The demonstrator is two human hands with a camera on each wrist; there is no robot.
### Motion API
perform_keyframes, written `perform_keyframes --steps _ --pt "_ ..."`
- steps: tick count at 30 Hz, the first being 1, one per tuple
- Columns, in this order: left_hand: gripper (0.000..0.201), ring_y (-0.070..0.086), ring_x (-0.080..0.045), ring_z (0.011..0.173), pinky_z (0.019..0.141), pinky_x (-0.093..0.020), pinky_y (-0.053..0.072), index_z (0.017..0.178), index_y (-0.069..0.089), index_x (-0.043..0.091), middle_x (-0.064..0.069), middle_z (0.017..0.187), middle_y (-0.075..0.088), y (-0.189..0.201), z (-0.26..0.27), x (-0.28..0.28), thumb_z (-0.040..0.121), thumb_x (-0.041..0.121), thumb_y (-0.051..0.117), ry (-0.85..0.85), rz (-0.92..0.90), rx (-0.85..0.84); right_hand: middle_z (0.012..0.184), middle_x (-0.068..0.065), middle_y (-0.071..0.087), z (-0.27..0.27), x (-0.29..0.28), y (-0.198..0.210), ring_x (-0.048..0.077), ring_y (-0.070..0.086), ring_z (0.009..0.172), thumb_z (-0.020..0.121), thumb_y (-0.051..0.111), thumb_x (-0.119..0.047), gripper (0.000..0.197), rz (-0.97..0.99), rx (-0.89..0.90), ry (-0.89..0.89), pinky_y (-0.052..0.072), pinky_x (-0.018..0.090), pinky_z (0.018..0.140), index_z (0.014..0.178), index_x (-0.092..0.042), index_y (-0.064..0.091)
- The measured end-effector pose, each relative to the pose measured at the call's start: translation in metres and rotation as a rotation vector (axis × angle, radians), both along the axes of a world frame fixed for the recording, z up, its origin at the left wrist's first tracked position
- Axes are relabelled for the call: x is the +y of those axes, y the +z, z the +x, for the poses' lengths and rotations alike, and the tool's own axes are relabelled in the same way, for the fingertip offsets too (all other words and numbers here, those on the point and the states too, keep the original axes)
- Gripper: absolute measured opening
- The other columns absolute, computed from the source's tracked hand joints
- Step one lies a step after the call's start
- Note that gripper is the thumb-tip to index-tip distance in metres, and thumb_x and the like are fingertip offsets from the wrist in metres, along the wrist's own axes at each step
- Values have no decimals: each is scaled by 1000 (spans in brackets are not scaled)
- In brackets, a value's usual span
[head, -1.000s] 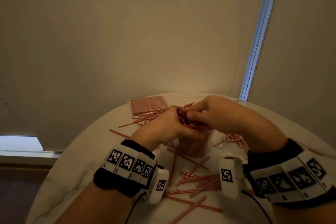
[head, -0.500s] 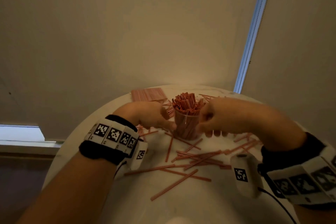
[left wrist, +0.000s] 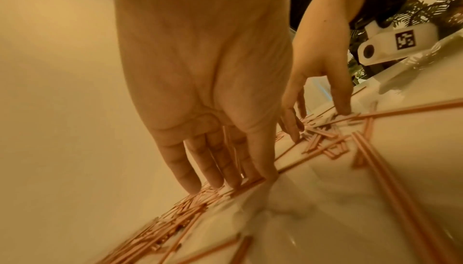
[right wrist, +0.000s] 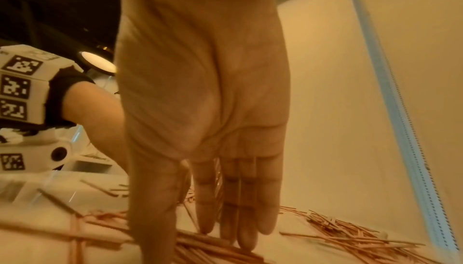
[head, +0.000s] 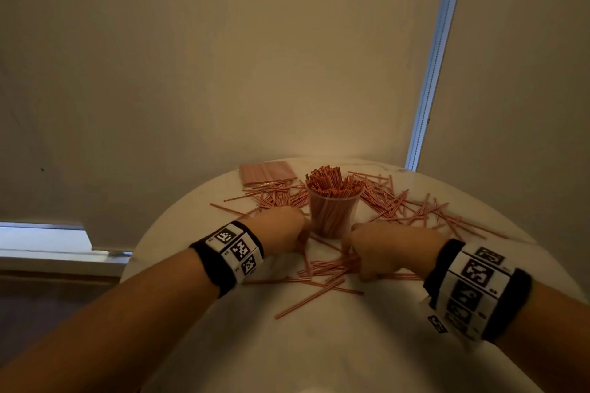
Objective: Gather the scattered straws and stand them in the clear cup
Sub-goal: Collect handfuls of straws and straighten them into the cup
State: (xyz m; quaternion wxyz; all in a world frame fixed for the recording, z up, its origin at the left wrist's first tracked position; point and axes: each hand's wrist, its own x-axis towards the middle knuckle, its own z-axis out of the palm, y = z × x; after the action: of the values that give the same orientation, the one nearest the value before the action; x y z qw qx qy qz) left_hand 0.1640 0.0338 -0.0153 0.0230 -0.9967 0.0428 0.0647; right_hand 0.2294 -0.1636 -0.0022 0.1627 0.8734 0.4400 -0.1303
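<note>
The round white table (head: 198,313) carries the whole work area. At its far centre stands the clear cup (head: 332,217), upright and already packed with red-striped straws whose ends rise above the rim. A flat pack of straws (head: 266,173) lies behind and to the left of the cup.

Loose straws remain in three groups: a dense spread right of the cup (head: 408,207), a smaller spread left of it (head: 274,198), and a near pile (head: 329,268) in front of the cup, between the two hands.

The left hand (head: 281,230) is down on the table just left of the cup base. The left wrist view shows its fingers (left wrist: 213,161) extended, tips on straws, nothing enclosed. The right hand (head: 389,249) sits front-right of the cup. The right wrist view shows its fingers (right wrist: 238,208) straight and together, tips touching the near pile, thumb beside them, nothing clasped.

Controlling relation: the near pile lies directly under and just inboard of the right fingertips, with most long axes running roughly left to right across the table. The right hand is the nearer one. Judgement: the straws need raking parallel before being turned upright for the cup.
</note>
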Motion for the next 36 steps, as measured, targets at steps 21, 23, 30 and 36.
perform_keyframes --steps 21,23,30,36 --pt "61 48 -19 124 106 -38 46 139 57 29 1 140 47 -12 -46 1 86 52 76 -47 -131 68 88 3 61 -20 -17 -12 21 63 80 92 57 -17 11 144 -78 60 54 32 66 102 -14 62" --pt "69 51 -20 119 102 -36 46 146 51 27 1 134 53 -12 -43 0 86 51 76 -45 -130 72 89 2 58 -21 -17 -12 22 61 82 92 56 -16 15 139 -85 61 51 31 67 106 -13 61" --pt "31 59 -16 97 79 -28 43 117 72 24 6 101 61 -11 -45 -4 90 39 74 -37 -111 -5 91 3 57 -25 -14 -14 22 58 80 95 56 -20 20 92 -99 27 45 29 65 110 -11 65" --pt "23 63 -20 101 87 -37 54 118 72 23 0 111 70 -4 -52 -13 98 31 65 -96 9 -13 95 6 63 -29 -16 -12 24 64 85 95 56 -19 21 85 -125 49 48 30 67 111 -9 66"
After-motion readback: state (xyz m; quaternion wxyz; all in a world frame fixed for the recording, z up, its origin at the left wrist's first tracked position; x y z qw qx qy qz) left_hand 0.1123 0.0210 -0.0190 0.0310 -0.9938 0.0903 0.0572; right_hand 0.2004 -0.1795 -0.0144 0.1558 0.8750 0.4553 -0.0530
